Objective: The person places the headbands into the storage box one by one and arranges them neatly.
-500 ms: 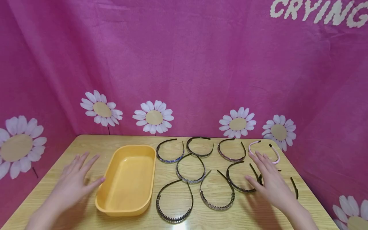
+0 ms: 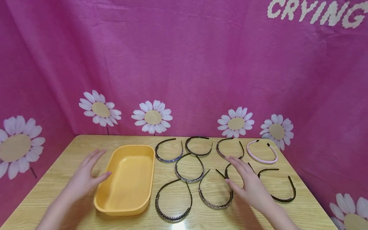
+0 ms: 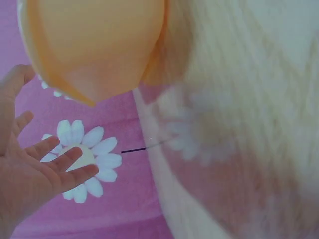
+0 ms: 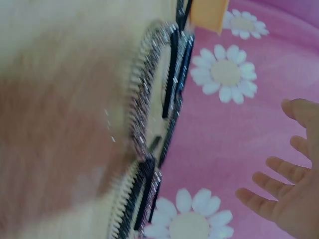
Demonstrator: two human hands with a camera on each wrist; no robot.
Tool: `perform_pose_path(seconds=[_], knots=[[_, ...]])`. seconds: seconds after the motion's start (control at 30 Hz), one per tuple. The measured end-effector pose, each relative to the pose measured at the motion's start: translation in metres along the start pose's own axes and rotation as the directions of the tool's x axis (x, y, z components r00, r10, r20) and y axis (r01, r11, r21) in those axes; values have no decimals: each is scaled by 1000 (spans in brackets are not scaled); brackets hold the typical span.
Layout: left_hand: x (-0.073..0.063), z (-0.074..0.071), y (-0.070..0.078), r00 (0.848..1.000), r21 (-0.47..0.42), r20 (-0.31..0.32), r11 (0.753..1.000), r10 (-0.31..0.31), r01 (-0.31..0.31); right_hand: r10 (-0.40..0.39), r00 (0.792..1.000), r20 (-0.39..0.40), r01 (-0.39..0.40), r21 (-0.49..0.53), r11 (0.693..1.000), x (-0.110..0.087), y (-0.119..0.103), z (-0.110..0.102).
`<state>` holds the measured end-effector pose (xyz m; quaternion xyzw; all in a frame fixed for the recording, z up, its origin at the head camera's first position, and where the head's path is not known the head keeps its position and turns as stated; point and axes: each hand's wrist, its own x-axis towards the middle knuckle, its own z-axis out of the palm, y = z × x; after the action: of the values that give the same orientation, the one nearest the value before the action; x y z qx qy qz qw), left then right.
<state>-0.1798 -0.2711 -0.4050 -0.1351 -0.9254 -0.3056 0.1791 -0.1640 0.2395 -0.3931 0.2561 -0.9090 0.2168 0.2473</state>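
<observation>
My left hand [image 2: 80, 180] hovers beside the left rim of a yellow plastic tray [image 2: 126, 182], fingers spread and thumb overlapping the rim. The tray has nothing inside it. In the left wrist view that hand [image 3: 30, 174] holds nothing. My right hand [image 2: 248, 188], also with fingers extended, is above the headbands on the right, partly hiding a black one [image 2: 228, 172]. Just left of it lies a toothed headband with sparkly stones [image 2: 217, 207]. The right wrist view shows this hand [image 4: 296, 194] holding nothing, fingers apart.
Several more headbands lie on the wooden table [image 2: 201, 220]: a blue-stoned one [image 2: 172, 160], a silver-stoned one [image 2: 189, 180], a black toothed one [image 2: 172, 219] in front, a pink one [image 2: 263, 161] at back right and a black one [image 2: 283, 200] at right. A pink flowered cloth [image 2: 184, 70] hangs behind.
My right hand has moved left, uncovering the pink headband and the black one at the right. My left hand has shifted slightly right, its thumb now over the tray's edge.
</observation>
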Motion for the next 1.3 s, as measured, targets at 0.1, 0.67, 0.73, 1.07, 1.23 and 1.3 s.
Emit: perform_pose_path(seconds=[0.1, 0.67, 0.73, 1.07, 1.23, 1.3], knots=[[-1, 5, -4, 1000, -18, -16, 1000, 17, -17, -32, 999, 8, 31, 18, 999, -2, -4, 11], [4, 14, -22, 970, -267, 193, 944, -147, 196, -49, 930, 363, 17, 91, 996, -22, -19, 46], [5, 15, -23, 962, -303, 220, 926, -162, 225, -57, 916, 397, 30, 75, 997, -23, -18, 47], [8, 16, -30, 930, -454, 314, 831, -190, 323, -190, 881, 433, 148, 129, 981, -24, -9, 52], [9, 16, -33, 913, -455, 355, 817, -199, 355, -193, 855, 482, 139, 147, 979, -21, -6, 54], [9, 16, -33, 904, -450, 374, 812, -207, 372, -194, 845, 499, 133, 155, 979, -20, -6, 54]])
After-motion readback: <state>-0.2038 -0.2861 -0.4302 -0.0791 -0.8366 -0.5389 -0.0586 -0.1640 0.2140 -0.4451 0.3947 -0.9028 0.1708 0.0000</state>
